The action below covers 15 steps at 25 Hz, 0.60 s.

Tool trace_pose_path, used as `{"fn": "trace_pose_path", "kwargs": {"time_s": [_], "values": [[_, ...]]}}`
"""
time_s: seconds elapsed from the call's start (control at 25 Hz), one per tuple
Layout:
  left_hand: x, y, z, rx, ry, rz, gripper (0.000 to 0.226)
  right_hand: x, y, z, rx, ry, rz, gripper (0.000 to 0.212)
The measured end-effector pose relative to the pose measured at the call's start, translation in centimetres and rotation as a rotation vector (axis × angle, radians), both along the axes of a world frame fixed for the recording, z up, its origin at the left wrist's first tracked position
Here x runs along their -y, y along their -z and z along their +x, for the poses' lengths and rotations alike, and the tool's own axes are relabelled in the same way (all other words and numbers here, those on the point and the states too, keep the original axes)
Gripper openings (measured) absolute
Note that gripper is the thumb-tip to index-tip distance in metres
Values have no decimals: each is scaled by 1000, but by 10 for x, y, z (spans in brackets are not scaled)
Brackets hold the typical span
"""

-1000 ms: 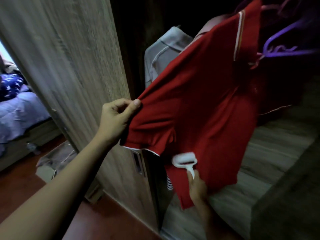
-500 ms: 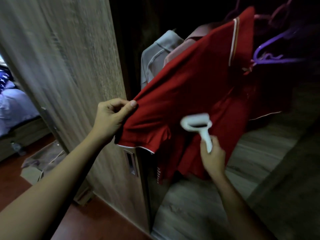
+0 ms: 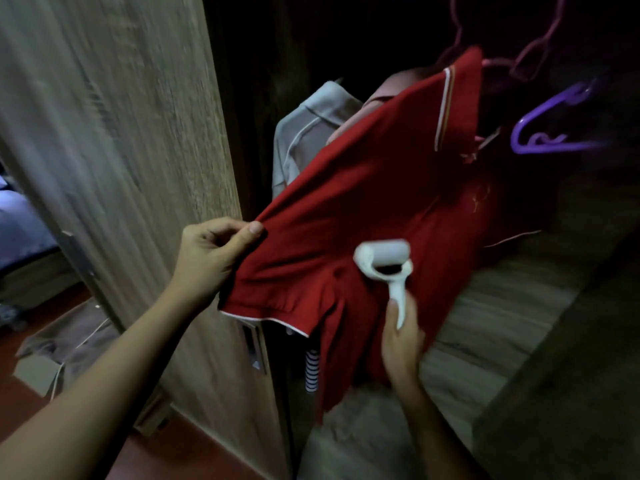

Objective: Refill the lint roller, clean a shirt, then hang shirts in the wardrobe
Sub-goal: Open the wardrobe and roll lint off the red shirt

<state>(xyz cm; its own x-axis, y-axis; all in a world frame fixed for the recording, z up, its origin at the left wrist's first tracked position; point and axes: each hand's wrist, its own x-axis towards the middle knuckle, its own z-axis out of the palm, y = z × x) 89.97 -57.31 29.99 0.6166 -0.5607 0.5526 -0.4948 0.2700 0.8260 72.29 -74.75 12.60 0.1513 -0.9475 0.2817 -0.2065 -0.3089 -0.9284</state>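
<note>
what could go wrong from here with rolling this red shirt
1. The left hand only pinches the red shirt at its sleeve; a firm stroke of the lint roller in the right hand might pull the cloth free and leave it slack.
2. The shirt is stretched sideways out of the wardrobe, so the tug may drag it off whatever holds its collar, which the dark hides.

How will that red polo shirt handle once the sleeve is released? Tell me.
Probably floppy: the red polo shirt creases and sags below where the left hand pinches its sleeve. Likely light, since that pinch holds it stretched. It may bunch under the lint roller.
</note>
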Motion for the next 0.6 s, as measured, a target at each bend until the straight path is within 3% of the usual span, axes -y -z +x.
{"fn": "trace_pose_path", "kwargs": {"time_s": [0.04,0.16,0.24,0.4,0.6], "values": [[0,0,0,13,-3,4,16,-4,28,2,-73,-43,71,40],[-1,0,0,36,-1,6,18,-9,93,-1,-286,-188,169,77],[0,1,-1,30,11,2,18,-8,111,-11,-308,-179,176,76],[1,-1,-1,17,21,1,19,24,58,-29,-156,-50,35,35],[0,-1,-4,-6,7,-19,20,86,-69,-44,100,89,-247,44]]}}
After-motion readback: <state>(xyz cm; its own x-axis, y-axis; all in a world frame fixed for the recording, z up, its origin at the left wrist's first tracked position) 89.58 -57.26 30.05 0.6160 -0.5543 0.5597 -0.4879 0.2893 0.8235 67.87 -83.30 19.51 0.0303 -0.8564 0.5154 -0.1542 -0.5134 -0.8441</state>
